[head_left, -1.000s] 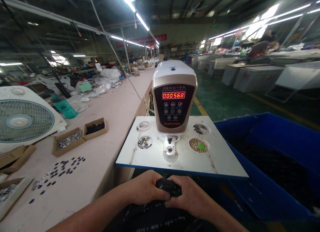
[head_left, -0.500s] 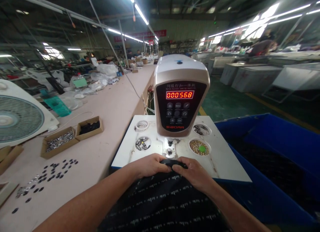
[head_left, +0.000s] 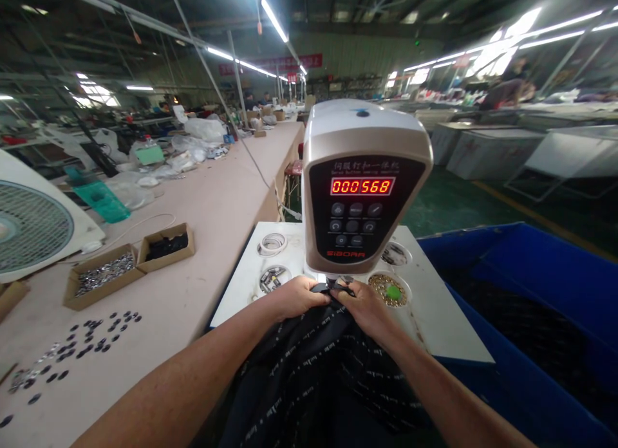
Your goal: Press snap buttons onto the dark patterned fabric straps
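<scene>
Black cloth (head_left: 302, 364) is pinched in the grip of left hand (head_left: 295, 297) and right hand (head_left: 365, 305); behind them, I can barely make out the lower end of the machine (head_left: 362, 206).

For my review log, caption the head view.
Left hand and right hand hold dark cloth at a machine reading 000568.

The machine (head_left: 365, 219) reads 伺服钉扣一体机 — its display (head_left: 362, 186) shows 000568; below, SIBORA in red.
</scene>
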The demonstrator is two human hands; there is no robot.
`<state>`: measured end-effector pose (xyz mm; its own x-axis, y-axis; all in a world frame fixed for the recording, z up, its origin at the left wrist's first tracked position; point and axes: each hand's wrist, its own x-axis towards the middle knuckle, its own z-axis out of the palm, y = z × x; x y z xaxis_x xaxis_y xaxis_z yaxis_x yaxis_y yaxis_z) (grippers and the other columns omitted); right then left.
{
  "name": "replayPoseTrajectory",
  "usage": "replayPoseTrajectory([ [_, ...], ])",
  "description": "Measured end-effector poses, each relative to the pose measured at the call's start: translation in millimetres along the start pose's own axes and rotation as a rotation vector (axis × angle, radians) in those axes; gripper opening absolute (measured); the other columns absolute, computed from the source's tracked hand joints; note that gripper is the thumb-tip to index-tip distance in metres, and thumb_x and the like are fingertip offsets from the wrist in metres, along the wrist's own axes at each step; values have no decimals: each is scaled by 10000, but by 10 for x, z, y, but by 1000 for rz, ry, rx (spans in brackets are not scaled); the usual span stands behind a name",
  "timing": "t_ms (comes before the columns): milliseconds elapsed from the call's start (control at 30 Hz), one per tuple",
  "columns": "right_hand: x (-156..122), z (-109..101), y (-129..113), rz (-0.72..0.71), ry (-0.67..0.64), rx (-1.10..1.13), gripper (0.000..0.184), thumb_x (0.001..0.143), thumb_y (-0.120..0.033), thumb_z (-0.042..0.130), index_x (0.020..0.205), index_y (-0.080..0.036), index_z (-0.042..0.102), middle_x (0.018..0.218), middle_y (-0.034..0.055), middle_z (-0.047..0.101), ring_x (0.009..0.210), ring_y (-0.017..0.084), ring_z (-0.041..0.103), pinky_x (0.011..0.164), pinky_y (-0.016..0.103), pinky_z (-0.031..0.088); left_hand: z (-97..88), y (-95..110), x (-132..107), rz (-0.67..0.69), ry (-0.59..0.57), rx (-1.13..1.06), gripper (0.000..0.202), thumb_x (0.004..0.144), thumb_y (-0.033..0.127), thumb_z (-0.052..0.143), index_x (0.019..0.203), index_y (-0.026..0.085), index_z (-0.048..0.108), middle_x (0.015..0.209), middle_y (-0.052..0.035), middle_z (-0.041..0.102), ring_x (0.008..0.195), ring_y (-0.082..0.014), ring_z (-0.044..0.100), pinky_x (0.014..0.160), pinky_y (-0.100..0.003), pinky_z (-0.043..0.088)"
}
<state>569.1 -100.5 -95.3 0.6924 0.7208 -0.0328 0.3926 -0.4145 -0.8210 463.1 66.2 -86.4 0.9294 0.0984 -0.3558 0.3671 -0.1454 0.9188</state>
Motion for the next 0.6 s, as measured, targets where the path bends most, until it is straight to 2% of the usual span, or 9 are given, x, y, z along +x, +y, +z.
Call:
replayPoseTrajectory([
  [333,155,53,62,-24,42,-63,217,820,-327,563,721,-186,696,710,-10,704,710,195,641,615,253,387,-54,-55,126,-11,64,-28,233,684,347,674,810,152,692,755,-21,686,691,-184,591,712,-300,461],
  [600,192,48,46,-55,75,-89,181,812,-302,580,810,-189,721,799,23,756,811,236,679,637,258,408,-72,-51,170,-19,83,-52,304,662,372,719,863,144,731,853,-52,734,805,-233,642,770,-323,479],
])
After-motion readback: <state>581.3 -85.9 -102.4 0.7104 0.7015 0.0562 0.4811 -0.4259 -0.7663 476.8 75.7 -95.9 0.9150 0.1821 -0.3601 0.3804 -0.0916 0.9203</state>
